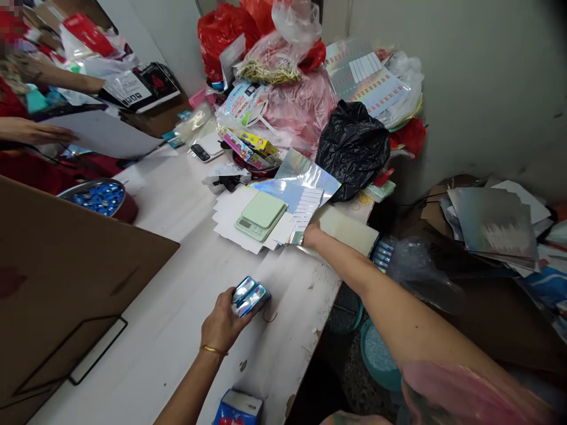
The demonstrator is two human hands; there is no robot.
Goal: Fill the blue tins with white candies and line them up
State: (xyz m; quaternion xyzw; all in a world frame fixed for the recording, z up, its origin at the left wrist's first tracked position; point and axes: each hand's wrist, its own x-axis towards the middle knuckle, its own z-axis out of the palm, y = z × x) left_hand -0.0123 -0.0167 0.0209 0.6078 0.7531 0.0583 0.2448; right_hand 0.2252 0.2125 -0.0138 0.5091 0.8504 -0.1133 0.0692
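Note:
My left hand [224, 321] is closed around two stacks of small shiny blue packets [250, 296], held side by side over the white table [177, 307]. My right arm stretches across to a pile of sheets, and my right hand [312, 235] is at the edge of a silver holographic card sheet [305, 213] with white slots. Its fingers are hidden by the sheet, so what they grip does not show. Just left of it, a pale green digital scale [261, 215] rests on white card sheets [228, 215]. A blue box [239, 407] stands at the table's near edge.
A large cardboard box [66, 283] blocks the left side. Behind it, a bowl [128, 206] holds blue packets, and another person's hand [38, 131] touches a grey sheet. Plastic bags [301, 106] and a black bag [352, 144] heap at the back. Teal basins [378, 354] stand below the right edge.

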